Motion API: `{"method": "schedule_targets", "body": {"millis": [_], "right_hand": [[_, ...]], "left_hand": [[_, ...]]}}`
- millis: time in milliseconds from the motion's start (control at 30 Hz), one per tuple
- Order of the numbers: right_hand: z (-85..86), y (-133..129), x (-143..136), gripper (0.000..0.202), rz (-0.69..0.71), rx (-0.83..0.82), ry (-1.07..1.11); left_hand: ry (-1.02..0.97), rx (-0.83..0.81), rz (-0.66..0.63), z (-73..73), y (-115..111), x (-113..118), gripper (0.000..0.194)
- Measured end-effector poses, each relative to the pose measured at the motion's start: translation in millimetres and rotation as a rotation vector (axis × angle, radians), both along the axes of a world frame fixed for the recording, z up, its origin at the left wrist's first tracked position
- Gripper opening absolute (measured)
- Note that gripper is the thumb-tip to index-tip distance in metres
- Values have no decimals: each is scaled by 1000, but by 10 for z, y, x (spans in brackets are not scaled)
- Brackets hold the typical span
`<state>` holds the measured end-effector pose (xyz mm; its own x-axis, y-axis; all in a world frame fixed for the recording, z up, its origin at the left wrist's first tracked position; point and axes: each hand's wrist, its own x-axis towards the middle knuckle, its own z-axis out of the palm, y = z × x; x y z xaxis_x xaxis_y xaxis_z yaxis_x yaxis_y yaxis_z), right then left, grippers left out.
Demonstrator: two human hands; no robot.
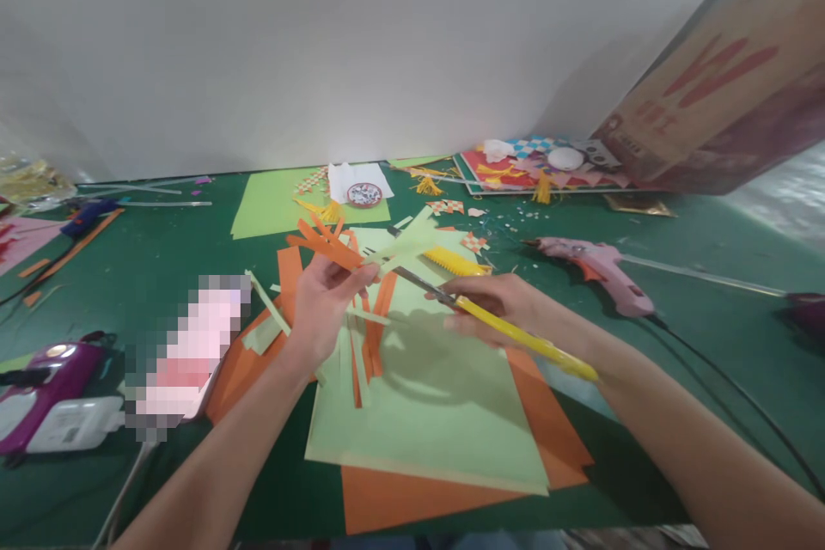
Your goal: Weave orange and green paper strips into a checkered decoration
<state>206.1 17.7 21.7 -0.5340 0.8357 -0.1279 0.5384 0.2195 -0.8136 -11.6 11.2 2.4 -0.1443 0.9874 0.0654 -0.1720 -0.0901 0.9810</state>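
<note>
Pinched in my left hand (328, 296) are orange paper strips (328, 245) that fan out to the upper left, with pale green paper (416, 242) beside them. My right hand (496, 305) grips yellow-handled scissors (509, 328), whose blades point up and left at the green paper, close to my left fingertips. Whether the blades touch the paper is hard to tell. Below both hands lies a stack of light green sheets (425, 421) over orange sheets (431, 498). Loose green and orange strips (361, 352) rest on the stack under my left hand.
A pink glue gun (599, 266) with a cord lies at the right. On the left are a blurred phone (193, 352) and a purple device (55, 378). A yellow comb-like piece (457, 261) sits behind my right hand. A paper bag (728, 77) stands at the back right.
</note>
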Motion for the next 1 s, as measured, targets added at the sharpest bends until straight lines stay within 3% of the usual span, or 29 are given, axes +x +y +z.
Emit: {"method": "schedule_targets", "body": {"millis": [100,200,433,733,1000], "right_hand": [[26,-34,-46,44,-20,-199,90],[37,-59,-73,43,-30,-272,144],[48,-73,-57,38,-76,-220,156],[53,-22,-21,40,-51,-276,133],[54,-32,-40,37,18,-234,112]], "left_hand": [[38,26,-10,13,-21,35,20],[48,43,-39,32,-42,64,21],[81,-36,-80,47,-68,106,23],[83,-161,-214,53,-81,108,29],[69,-75,-123,78,-94,122,21]]}}
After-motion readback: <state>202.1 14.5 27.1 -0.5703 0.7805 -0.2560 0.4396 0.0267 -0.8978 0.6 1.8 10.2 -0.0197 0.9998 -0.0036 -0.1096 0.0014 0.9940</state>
